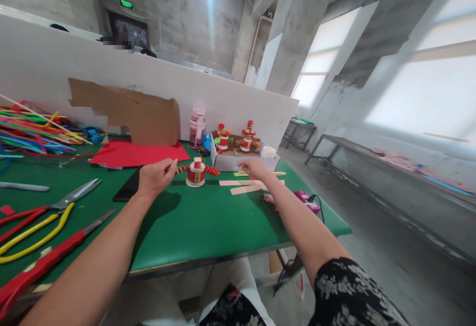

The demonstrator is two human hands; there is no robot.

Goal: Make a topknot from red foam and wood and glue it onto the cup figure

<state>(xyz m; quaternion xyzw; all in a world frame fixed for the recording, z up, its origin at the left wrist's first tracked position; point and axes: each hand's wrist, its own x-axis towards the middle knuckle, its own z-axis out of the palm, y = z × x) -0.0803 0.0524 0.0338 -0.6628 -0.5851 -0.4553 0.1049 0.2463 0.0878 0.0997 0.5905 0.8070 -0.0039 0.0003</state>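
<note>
A small paper-cup figure stands upright on the green table, with a red band, accordion-folded paper arms on both sides and a folded paper piece on top. At its left side, my left hand is closed in a pinch at the end of one folded paper arm. My right hand is over the table just in front of the white box, fingers bent together; whatever they hold is too small to make out. Pale wooden strips lie below and beside that hand.
Two finished-looking figures stand in the box. Scissors, red-handled shears, red paper, a dark flat object and colourful sticks lie left. A pink bottle stands behind; a purple device lies right.
</note>
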